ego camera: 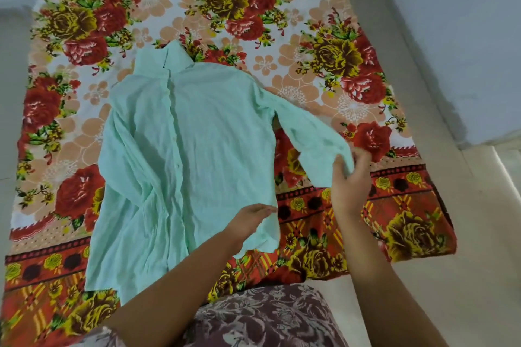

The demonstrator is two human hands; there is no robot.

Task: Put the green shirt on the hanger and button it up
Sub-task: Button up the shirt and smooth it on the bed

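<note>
The pale green shirt (180, 155) lies flat and front up on a flowered blanket, collar pointing away from me, its button placket running down the middle. My left hand (251, 224) rests on the shirt's lower right hem, fingers curled into the cloth. My right hand (351, 180) pinches the cuff end of the right sleeve, which stretches out to the right. I see no hanger anywhere in view.
The red, yellow and peach flowered blanket (324, 45) covers a pale floor (465, 65). My lap in dark patterned fabric (262, 318) fills the bottom centre. A wall rises at the right.
</note>
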